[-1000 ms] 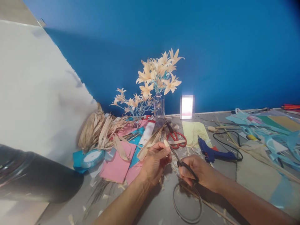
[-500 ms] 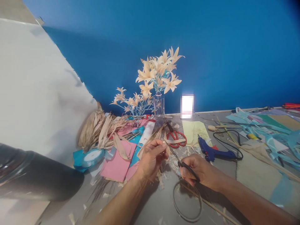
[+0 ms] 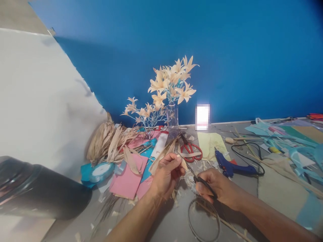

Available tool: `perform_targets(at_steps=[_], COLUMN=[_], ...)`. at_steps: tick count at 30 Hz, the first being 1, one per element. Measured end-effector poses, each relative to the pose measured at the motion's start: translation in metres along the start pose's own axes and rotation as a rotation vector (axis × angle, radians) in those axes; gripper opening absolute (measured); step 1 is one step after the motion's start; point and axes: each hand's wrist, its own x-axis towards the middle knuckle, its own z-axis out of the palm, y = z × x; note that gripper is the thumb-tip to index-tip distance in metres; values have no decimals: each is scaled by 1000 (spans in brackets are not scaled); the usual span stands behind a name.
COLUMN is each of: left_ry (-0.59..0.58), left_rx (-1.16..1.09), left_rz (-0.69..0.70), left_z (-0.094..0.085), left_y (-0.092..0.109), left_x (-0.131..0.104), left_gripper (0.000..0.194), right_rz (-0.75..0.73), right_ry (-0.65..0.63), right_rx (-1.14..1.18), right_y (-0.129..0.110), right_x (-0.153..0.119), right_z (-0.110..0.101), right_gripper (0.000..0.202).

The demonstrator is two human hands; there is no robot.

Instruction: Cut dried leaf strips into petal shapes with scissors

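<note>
My left hand (image 3: 168, 173) is closed in a pinch on a small pale piece of dried corn husk (image 3: 184, 164). Dark-handled scissors (image 3: 205, 185) are gripped in my right hand (image 3: 218, 186), their blades pointing up and left beside the husk piece. Whether the blades touch it I cannot tell. Just beyond my hands lie red-handled scissors (image 3: 198, 150) with a pale strip across them. To the right rests a blue glue gun (image 3: 230, 167) with a black cord. A ring of wire or cord (image 3: 189, 220) lies below my right hand.
Cream husk flowers stand in a clear vase (image 3: 172, 122) by the blue wall. On the left are bundled dried husks (image 3: 99, 143), a ribbon roll (image 3: 100, 172), pink paper (image 3: 128, 183) and a dark cylinder (image 3: 47, 191). Yellow paper (image 3: 210, 144) and blue ribbons (image 3: 300, 154) lie right.
The whole view has shifted slightly down and right. The husk piece now shows more plainly beside my left fingertips and the scissor blades; both hands keep their grips.
</note>
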Motion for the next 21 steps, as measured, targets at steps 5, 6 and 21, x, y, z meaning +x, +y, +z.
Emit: perform_targets(at_steps=[5, 6, 21], left_ry=[-12, -7, -80], left_rx=[-13, -16, 114], left_rz=[-15, -17, 46], left_z=[4, 4, 9], left_y=[-3, -3, 1], left_x=[-2, -2, -8], left_gripper=[33, 33, 15], right_rz=[6, 8, 4], right_ry=[2, 9, -25], right_rx=[-15, -5, -39], right_y=[0, 1, -8], right_x=[0, 0, -2], right_z=[1, 1, -4], right_gripper=[67, 68, 57])
